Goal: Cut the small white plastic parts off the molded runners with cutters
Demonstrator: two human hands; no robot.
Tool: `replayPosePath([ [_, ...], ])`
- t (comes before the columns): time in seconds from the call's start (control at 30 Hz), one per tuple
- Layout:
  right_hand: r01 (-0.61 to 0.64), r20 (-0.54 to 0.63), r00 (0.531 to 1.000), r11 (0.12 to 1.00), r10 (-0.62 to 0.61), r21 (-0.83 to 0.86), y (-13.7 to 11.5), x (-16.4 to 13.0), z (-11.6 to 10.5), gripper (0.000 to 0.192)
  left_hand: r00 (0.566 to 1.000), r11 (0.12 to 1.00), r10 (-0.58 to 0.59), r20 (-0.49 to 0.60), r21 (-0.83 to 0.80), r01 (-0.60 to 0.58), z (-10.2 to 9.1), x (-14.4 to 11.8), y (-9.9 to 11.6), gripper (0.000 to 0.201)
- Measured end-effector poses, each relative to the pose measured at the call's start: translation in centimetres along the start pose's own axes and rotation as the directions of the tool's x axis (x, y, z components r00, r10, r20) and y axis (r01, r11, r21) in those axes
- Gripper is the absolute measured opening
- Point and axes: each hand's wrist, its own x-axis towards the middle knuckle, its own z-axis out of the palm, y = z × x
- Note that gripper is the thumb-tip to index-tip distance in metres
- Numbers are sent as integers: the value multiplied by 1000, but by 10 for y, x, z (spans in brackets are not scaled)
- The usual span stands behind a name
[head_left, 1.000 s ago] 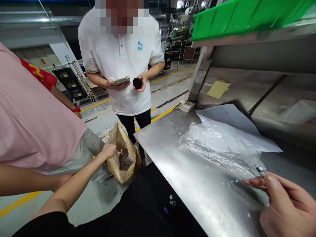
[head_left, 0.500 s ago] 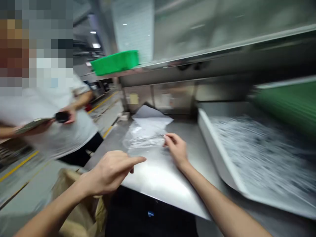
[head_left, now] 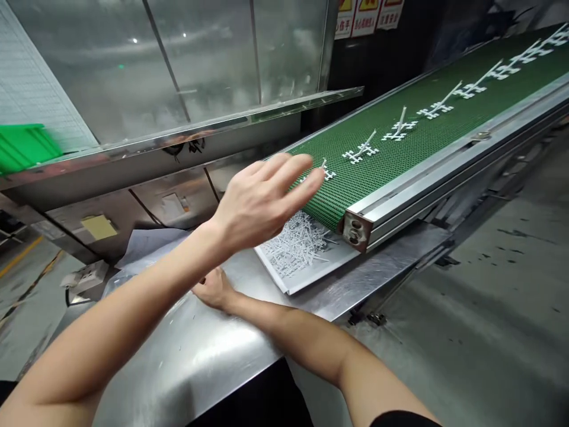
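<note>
Aslant toward upper right, white parts' stems [head_left: 451, 93]

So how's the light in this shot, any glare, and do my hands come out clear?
In the head view, glare whitens the steel table and light spots reflect in the upper metal panel; in that view, the wall behind the green belt is very dark; also there, your left hand looks fairly clear, while your right hand is partly hidden.
</note>
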Motion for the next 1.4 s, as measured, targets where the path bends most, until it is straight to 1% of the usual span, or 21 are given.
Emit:
replayPosePath([
  [0.07,8,-3,1000,1000,-8,-5,5,3,3,20,995,998,70,68,-5,-69,27,29,-13,36],
  [0.13,11,-3,1000,1000,-11,-8,9,3,5,21,994,996,90,64,-27,-89,56,49,-23,30],
  [0.2,8,3,1000,1000,-8,-9,13,3,6,21,995,997,77,59,-21,-76,82,61,-32,17],
  [0.23,6,7,1000,1000,-6,-9,14,2,6,20,994,998,71,78,-5,-70,93,64,-37,13],
  [0.3,2,17,1000,1000,-2,-11,15,1,6,18,986,996,71,149,34,-76,109,68,-46,15],
  [0.37,-4,26,1000,1000,4,-18,14,0,4,16,975,994,79,207,51,-92,115,68,-53,20],
  [0.4,-7,29,1000,1000,8,-22,13,0,4,16,973,995,78,216,47,-90,113,67,-56,22],
  [0.43,-10,31,999,1000,11,-25,12,0,2,16,974,996,69,215,39,-79,109,65,-58,24],
  [0.5,-15,30,999,1000,16,-25,9,1,0,17,977,999,23,210,25,-28,92,52,-60,24],
  [0.57,-21,29,999,1000,21,-10,7,0,-3,19,978,998,-62,199,26,58,67,24,-58,22],
  [0.63,-32,34,999,999,31,19,6,0,-6,21,970,982,-187,156,37,184,37,-20,-48,20],
  [0.67,-42,36,999,998,41,39,7,0,-7,23,957,965,-264,121,42,261,22,-47,-40,19],
  [0.73,-65,44,997,993,61,94,9,0,-8,26,906,909,-416,70,49,414,-7,-105,-18,18],
  [0.8,-83,60,995,984,74,160,11,0,-8,30,844,847,-532,70,42,531,-33,-163,9,21],
  [0.87,-97,76,994,969,82,226,12,-1,-6,31,777,780,-626,73,42,624,-55,-213,34,23],
  [0.93,-119,101,990,952,94,281,11,-4,-4,35,704,707,-707,66,75,703,-69,-254,55,19],
  [1.03,-151,135,984,936,113,318,5,-11,-2,36,603,606,-795,67,79,791,-77,-299,74,16],
  [1.1,-157,147,982,938,115,310,1,-15,-2,33,547,550,-832,87,1,835,-73,-321,80,16],
  [1.17,-152,152,982,950,114,272,-1,-18,-3,30,507,502,-856,103,-69,862,-64,-337,82,16],
  [1.3,-105,134,987,987,88,125,-2,-20,-8,25,466,458,-878,111,-93,884,-45,-356,83,14],
  [1.4,-62,142,988,998,56,33,-1,-22,-10,22,451,441,-882,138,-98,892,-40,-360,83,14],
])
